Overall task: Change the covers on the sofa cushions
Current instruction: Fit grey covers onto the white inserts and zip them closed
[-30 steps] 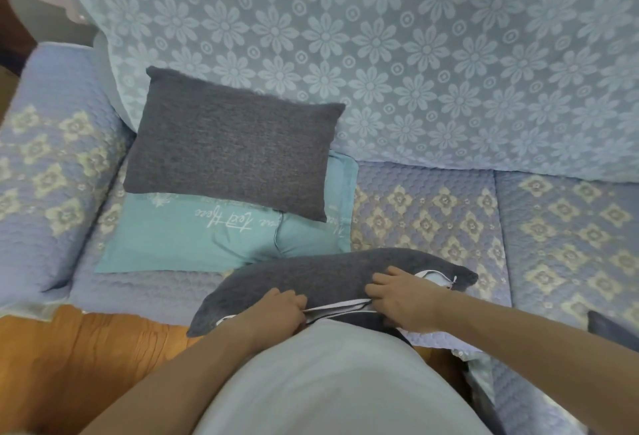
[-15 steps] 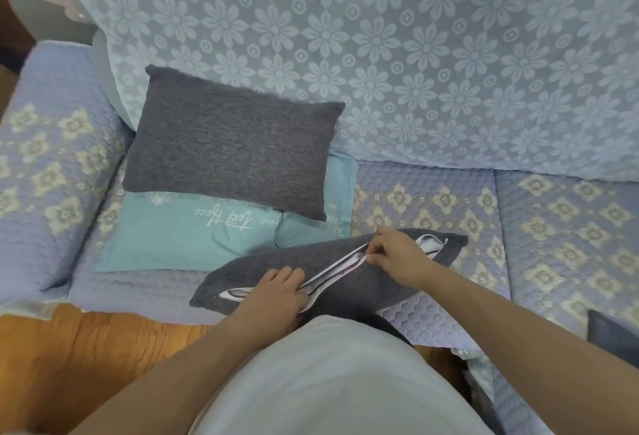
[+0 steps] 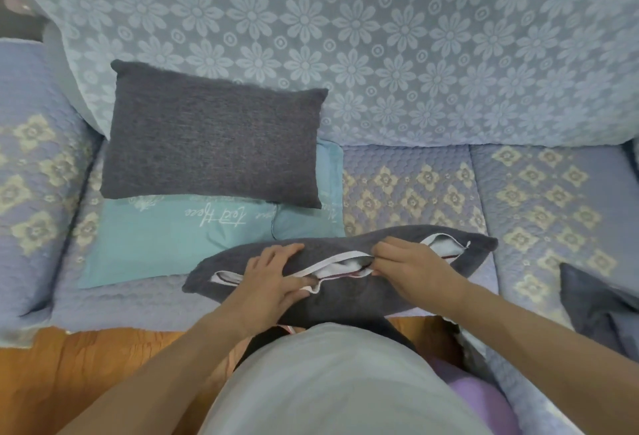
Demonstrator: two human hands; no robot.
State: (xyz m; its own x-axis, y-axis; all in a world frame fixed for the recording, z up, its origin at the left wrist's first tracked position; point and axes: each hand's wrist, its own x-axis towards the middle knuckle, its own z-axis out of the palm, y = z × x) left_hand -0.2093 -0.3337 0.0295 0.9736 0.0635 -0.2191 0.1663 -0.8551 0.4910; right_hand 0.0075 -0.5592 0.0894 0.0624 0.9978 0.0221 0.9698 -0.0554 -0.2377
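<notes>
A long, dark grey knit cushion (image 3: 345,272) lies on the sofa seat's (image 3: 408,185) front edge, its white-edged opening gaping over white filling. The left hand (image 3: 273,279) presses flat on it, thumb pinching the lower edge; the right hand (image 3: 415,268) pinches the upper edge. Behind, a matching cushion (image 3: 214,144) rests on a smooth teal cover (image 3: 155,237). Dark fabric (image 3: 601,310) is cut off at the right.

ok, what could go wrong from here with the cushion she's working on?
1. The right hand pinches at the white-edged opening of the dark grey cushion; white inner fabric shows in the gap and could catch if it is closed.
2. That cushion overhangs the quilted sofa seat's front edge, steadied only by the left hand; it may slide to the floor.
</notes>
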